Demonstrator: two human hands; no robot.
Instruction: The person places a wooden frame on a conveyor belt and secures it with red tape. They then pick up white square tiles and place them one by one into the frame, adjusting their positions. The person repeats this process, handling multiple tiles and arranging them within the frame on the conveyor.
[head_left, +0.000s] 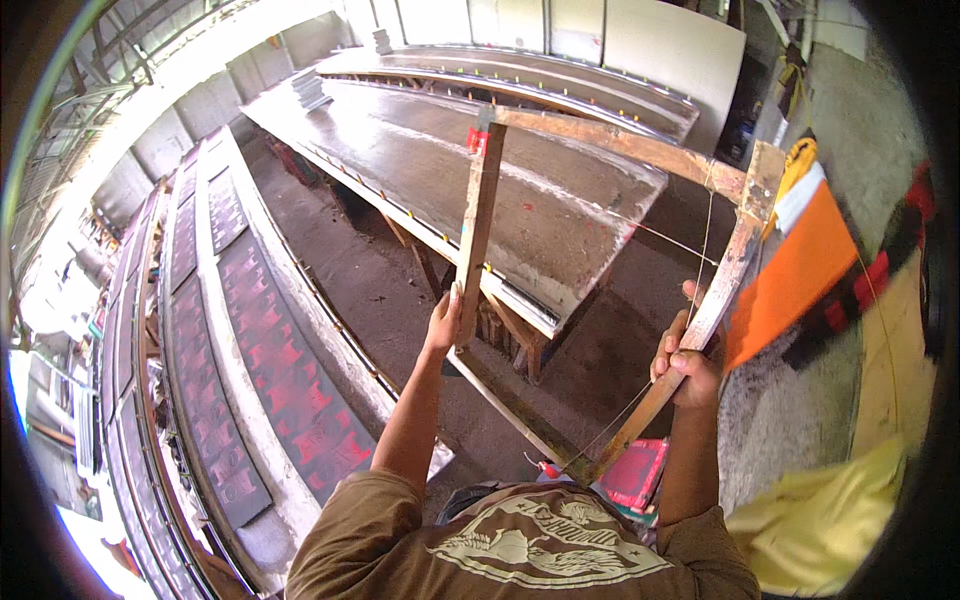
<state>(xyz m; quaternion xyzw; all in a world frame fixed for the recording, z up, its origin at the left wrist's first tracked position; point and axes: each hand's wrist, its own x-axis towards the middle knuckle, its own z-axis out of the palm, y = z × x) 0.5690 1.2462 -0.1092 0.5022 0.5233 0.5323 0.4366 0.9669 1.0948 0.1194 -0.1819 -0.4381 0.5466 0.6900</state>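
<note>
Both hands hold up a worn wooden frame [620, 148] in front of my body. My left hand [444, 318] is closed on its left bar, with the fingers partly hidden behind the wood. My right hand [690, 368] wraps round the right bar, below the upper right corner. Thin strings [660, 233] cross the opening, and the tables and floor show through it. A small red piece [476, 140] sits near the frame's upper left corner. The lower bar [505, 405] slants close to my chest.
Behind the frame stands a long brown-topped table [400, 150] with pegs along its edge. Left of me, long benches carry dark panels with red prints [285, 365]. Orange cloth [795, 285] hangs at right, above yellow cloth [820, 525]. A pinkish-red tray [637, 472] is near my right elbow.
</note>
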